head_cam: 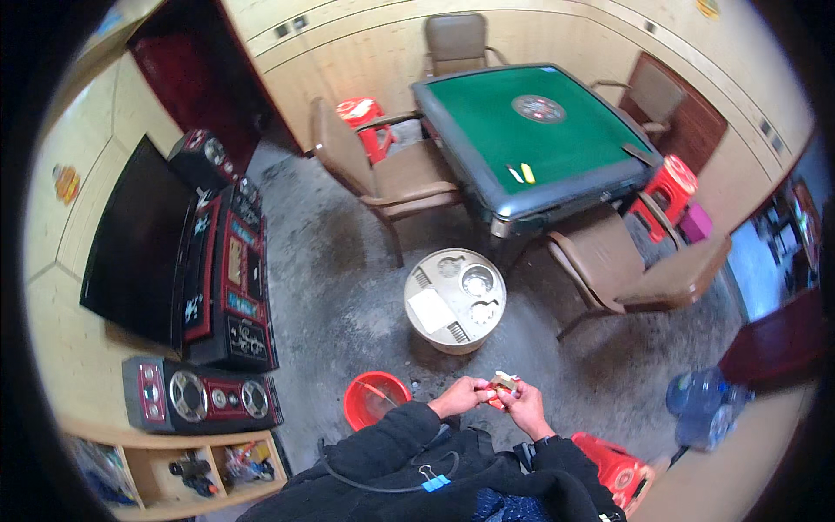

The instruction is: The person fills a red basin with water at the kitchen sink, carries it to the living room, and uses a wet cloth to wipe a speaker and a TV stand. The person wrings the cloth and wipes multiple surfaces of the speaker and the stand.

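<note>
Both of my hands meet in front of my body around a small red and gold packet. My left hand pinches its left side, and my right hand grips it from the right. Something white shows at the packet's upper end, too small to name. Just beyond my hands stands a round metal drum-shaped stand. Its top has a shiny round recess and cut-out shapes, and a white sheet lies on it. To the left of my left hand is a red plastic bucket with a thin orange-handled tool inside.
Brown armchairs surround an automatic mahjong table bearing yellow and white pieces. Along the left stand a television and speakers. Red plastic stools, one close by my right, and blue water bottles stand on the floor.
</note>
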`<state>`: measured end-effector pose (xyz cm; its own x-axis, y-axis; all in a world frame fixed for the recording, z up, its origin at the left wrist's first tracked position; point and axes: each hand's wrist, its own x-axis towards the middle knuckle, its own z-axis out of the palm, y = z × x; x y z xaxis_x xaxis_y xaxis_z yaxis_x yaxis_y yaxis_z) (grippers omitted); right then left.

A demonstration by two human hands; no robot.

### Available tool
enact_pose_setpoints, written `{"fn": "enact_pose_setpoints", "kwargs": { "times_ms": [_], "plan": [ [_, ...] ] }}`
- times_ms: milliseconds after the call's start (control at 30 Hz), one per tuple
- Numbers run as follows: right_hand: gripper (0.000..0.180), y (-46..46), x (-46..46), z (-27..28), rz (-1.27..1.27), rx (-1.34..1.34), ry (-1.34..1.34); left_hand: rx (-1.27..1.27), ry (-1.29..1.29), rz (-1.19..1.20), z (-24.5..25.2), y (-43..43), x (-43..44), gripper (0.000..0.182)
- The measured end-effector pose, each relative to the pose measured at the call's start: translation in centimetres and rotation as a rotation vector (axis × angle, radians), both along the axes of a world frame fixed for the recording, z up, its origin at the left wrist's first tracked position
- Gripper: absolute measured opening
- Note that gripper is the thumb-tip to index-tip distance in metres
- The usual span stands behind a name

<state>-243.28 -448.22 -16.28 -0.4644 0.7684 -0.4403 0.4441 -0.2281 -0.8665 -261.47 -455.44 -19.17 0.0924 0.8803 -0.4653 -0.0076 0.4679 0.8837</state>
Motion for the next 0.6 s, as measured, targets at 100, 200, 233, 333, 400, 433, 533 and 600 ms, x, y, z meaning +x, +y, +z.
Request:
{"fn": "enact_pose_setpoints", "kwargs": {
  "times_ms": [100, 200, 233, 333, 400, 433, 533, 600],
  "plan": [
    [0.018, 1.2, -1.8, -0.2, 0.096, 0.043, -0.071, 0.023, 0.016, 0.030, 0.2, 0.1, -1.6, 0.022],
    [0.016, 2.5, -3.8, 0.0, 0.118, 0.026, -0.051, 0.041, -0.045, 0.070, 1.0, 0.4, -3.5, 0.023],
    [0.016, 3.0, -4.6, 0.0, 0.139, 0.020, -0.065, 0.042, -0.021, 0.086, 1.1, 0.7, -4.2, 0.024],
    [0.015, 3.9, -7.0, 0.1, 0.113, -0.061, -0.006, 0.080, 0.017, 0.157, 1.0, 1.2, -6.0, 0.030],
    [0.016, 4.6, -8.6, 0.3, 0.168, -0.034, -0.017, 0.093, 0.109, 0.163, 0.3, 1.5, -7.6, 0.033],
    [0.016, 4.9, -9.4, 0.4, 0.178, -0.040, -0.001, 0.100, 0.150, 0.173, -0.1, 1.5, -8.1, 0.034],
    [0.016, 5.1, -12.4, 0.4, 0.196, -0.094, 0.064, 0.195, 0.168, 0.301, -1.6, 0.8, -9.7, 0.038],
    [0.018, 5.1, -14.4, 0.4, 0.287, -0.115, 0.056, 0.225, 0.162, 0.369, -2.5, -0.2, -10.6, 0.035]
  ]
}}
